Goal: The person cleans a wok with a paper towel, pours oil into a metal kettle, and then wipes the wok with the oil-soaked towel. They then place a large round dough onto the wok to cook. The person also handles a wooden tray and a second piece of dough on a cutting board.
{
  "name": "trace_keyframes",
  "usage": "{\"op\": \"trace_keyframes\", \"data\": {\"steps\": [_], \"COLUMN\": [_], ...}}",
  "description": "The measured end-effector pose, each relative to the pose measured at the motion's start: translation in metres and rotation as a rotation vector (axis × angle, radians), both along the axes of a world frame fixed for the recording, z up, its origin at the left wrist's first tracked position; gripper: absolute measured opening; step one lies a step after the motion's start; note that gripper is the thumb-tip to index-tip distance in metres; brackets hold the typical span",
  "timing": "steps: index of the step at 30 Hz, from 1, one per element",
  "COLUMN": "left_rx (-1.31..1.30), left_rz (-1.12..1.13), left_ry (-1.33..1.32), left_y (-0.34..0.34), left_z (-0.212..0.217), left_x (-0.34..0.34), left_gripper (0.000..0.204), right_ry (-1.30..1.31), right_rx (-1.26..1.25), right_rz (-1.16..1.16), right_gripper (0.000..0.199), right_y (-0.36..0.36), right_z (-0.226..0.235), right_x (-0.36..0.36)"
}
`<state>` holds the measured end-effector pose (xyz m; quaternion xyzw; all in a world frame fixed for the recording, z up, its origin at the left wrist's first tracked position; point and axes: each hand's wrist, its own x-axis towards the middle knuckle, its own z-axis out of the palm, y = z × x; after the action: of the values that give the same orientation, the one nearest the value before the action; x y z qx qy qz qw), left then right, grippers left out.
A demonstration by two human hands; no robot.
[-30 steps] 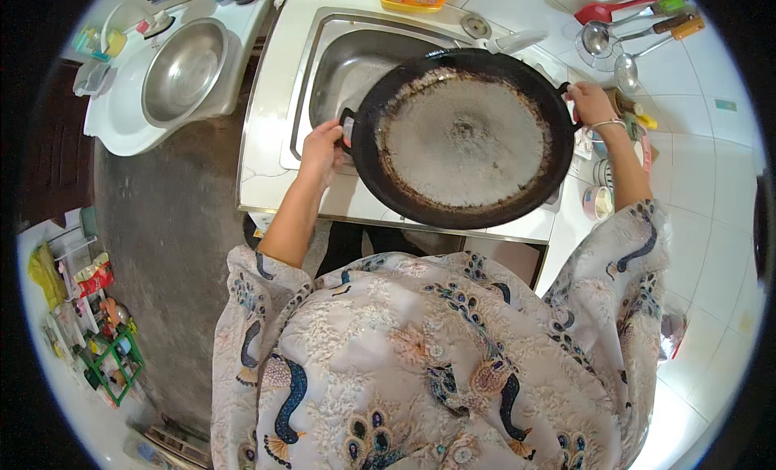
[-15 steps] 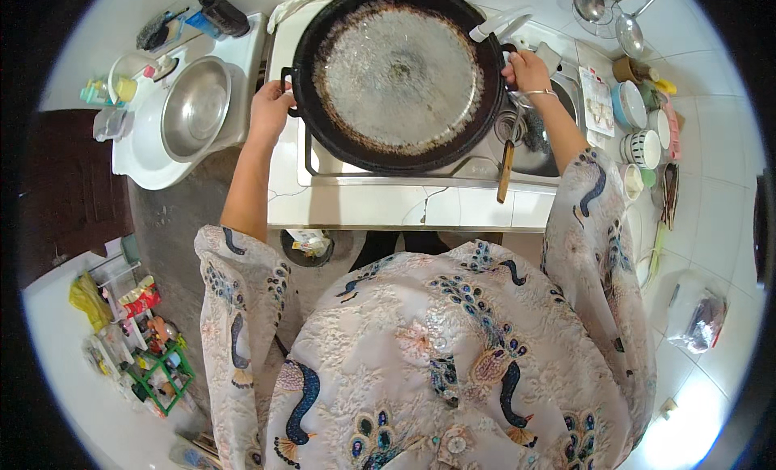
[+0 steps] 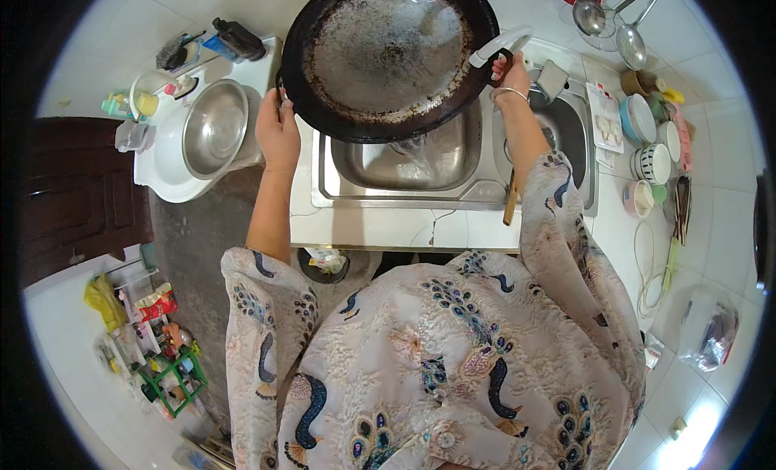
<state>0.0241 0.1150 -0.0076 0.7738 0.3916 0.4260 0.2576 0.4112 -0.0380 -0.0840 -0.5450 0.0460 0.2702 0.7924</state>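
A big black wok (image 3: 391, 54) hangs over the far part of the steel sink (image 3: 364, 164), its inside wet and browned around the sides. My left hand (image 3: 277, 132) is closed on the small loop handle at its left. On the opposite side, my right hand (image 3: 512, 74) grips the other handle, close to the white faucet (image 3: 497, 50). The near rim dips, and a stream of water (image 3: 414, 152) shows below it in the basin. Part of the left fingers is hidden behind the wok's edge.
Right of the basin is a second, smaller one, with a wooden-handled tool (image 3: 511, 199) leaning over its edge. Bowls (image 3: 651, 163) line the right counter, and ladles (image 3: 630, 46) hang beyond. At left, a metal basin (image 3: 215, 130) rests on a white washbasin (image 3: 162, 167).
Both hands have carried the wok away from me and tipped its near rim down. The sink basin beneath has come into view, with water falling into it.
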Motion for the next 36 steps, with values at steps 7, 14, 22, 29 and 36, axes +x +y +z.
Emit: {"op": "trace_keyframes", "data": {"steps": [7, 14, 22, 29, 36], "left_rx": [0.001, -0.238, -0.75, -0.903, -0.835], "left_rz": [0.03, -0.053, -0.055, -0.097, -0.191], "left_ry": [0.057, 0.297, 0.28, 0.194, 0.354], "left_y": [-0.011, 0.038, 0.075, 0.074, 0.096], "left_z": [0.021, 0.007, 0.071, 0.123, 0.144], "left_x": [0.002, -0.022, -0.013, 0.029, 0.054], "left_gripper": [0.024, 0.026, 0.021, 0.018, 0.022], "right_ry": [-0.18, -0.579, -0.269, 0.323, 0.473], "right_rx": [-0.209, -0.691, -0.73, -0.796, -0.731], "right_rz": [-0.114, 0.62, 1.094, 1.103, 1.206], "right_gripper": [0.033, 0.022, 0.034, 0.034, 0.034], "right_y": [0.01, -0.014, -0.058, -0.079, -0.08], "right_z": [-0.006, -0.002, -0.045, -0.024, -0.028], "right_x": [-0.003, 0.021, -0.037, -0.094, -0.132]}}
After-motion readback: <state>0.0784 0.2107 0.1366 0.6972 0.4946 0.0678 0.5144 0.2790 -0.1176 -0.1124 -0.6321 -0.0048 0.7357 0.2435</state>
